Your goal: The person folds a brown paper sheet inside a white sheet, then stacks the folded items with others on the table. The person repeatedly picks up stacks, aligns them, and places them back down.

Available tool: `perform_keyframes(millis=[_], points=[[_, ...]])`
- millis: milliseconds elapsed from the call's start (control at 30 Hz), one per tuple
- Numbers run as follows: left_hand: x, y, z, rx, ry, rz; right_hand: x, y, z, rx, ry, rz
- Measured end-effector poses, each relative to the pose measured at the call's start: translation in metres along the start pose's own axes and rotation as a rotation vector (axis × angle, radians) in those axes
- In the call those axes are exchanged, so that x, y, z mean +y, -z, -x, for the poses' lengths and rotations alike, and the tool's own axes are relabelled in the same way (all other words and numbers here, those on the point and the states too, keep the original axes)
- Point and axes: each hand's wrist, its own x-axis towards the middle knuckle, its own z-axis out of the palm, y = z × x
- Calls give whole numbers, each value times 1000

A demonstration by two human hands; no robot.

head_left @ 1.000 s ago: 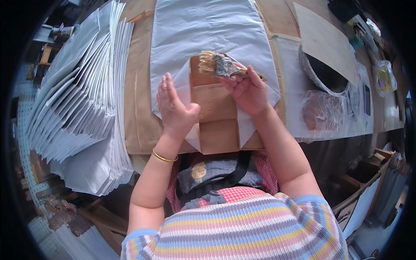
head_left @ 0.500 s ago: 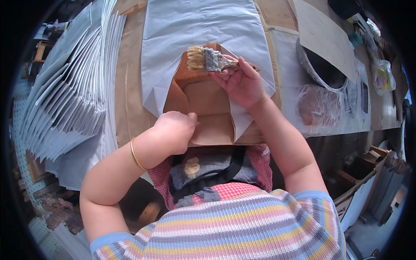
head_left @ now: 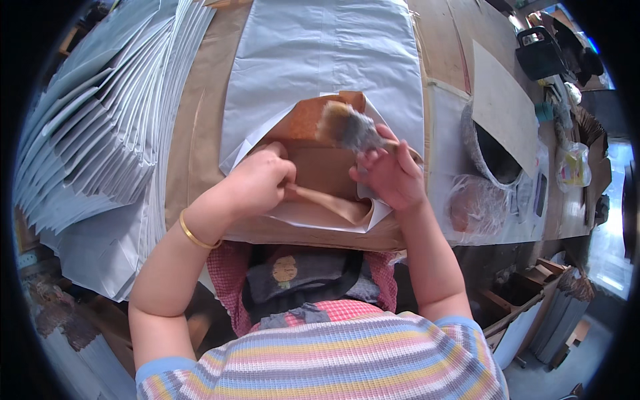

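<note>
Position: the paper bag (head_left: 320, 50), white outside and brown inside, lies flat on the table (head_left: 443, 40). Its spread end is next to the front edge; its body runs toward the far edge and out of view.

Hands: the left hand (head_left: 265, 179) is at the left of the spread end, fingers curled narrow against the brown lining (head_left: 323, 167). Whether paper is pinched in them cannot be told. The right hand (head_left: 395, 177) holds the brush (head_left: 353, 130) by its handle, bristles pointing left above the lining, with some fingers extended.

Handling, bag: expect low weight. The sheet appears thin and flexible, firm along its creases but liable to wrinkle or tear at corners. The white face looks smooth and may slide. Take hold of a doubled fold or flap, near the crease, with flat finger pressure; avoid pulling on a single loose corner.

Handling, brush: judged light, with a rigid handle and soft bristles. The pale crust around its middle may be tacky or rough. Grip the handle behind the crust and keep fingers clear of the bristles.

Surroundings: a stack of white folded bags (head_left: 113, 133) fans along the left edge of the table.
</note>
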Motion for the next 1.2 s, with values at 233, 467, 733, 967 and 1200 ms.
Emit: perform_keyframes(millis=[233,467,733,967,1200], points=[[-2,-3,20,-1,-128,-131,-18,-18,52,78,-100,371],[-17,-8,-9,82,42,156,17,-77,15,-159,395,1675],[-25,-23,-17,240,102,188,22,-75,65,-288,675,2153],[-29,-43,-21,453,75,83,25,-94,55,340,415,1842],[-2,-8,-32,207,255,-346,39,-88,-1,618,242,1820]])
